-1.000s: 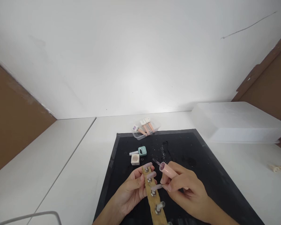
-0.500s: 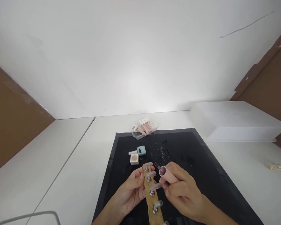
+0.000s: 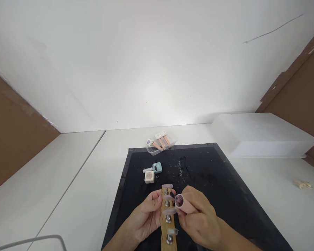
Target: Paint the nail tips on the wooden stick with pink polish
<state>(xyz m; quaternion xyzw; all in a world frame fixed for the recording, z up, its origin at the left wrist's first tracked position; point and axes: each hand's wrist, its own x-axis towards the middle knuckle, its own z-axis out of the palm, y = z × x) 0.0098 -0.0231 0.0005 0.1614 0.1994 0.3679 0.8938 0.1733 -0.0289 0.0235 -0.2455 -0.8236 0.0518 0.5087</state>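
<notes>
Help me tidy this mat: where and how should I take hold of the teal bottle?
Probably pinch the teal bottle by its wide body, from the right: its slim white cap points left and a white block crowds its near left.

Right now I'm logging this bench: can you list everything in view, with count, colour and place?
Wall: 1, white, at back
Side panels: 2, brown, either side
Tabletop: 1, white, seamed, below wall
Mat: 1, black, on tabletop
Box: 1, white, right
Small pieces: blurred count, beige, right of mat
Tube: 1, grey, bottom left
Tray: 1, clear, mat's far edge
Bottles: 3, pink-white, in tray
Teal bottle: 1, white handle, on mat
Block: 1, cream, beside teal bottle
Wooden strip: 1, tan, above mat
Metal mounts: 4 visible, silver, on strip
Nail tips: 4 visible, pale, on mounts
Brush: 1, pink handle, by tips
Left hand: 1, holding strip
Right hand: 1, holding brush
</notes>
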